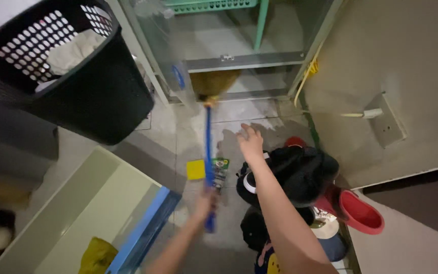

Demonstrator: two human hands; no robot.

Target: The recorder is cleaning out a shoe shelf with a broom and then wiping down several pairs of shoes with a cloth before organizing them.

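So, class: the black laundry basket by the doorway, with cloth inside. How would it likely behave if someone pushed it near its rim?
The black laundry basket probably feels light: its wall is perforated plastic and only some pale cloth shows inside. It stands tall and seems narrower at the base, so a push near the rim might tip it. Its stiff walls should hold shape.

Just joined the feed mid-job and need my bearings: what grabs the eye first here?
The blue-handled broom runs up the middle of the floor, gripped low by the left hand, its straw head under the metal shelf frame. The right hand reaches out empty above a pile of dark caps and bags. A black laundry basket looms upper left; a red slipper lies lower right.
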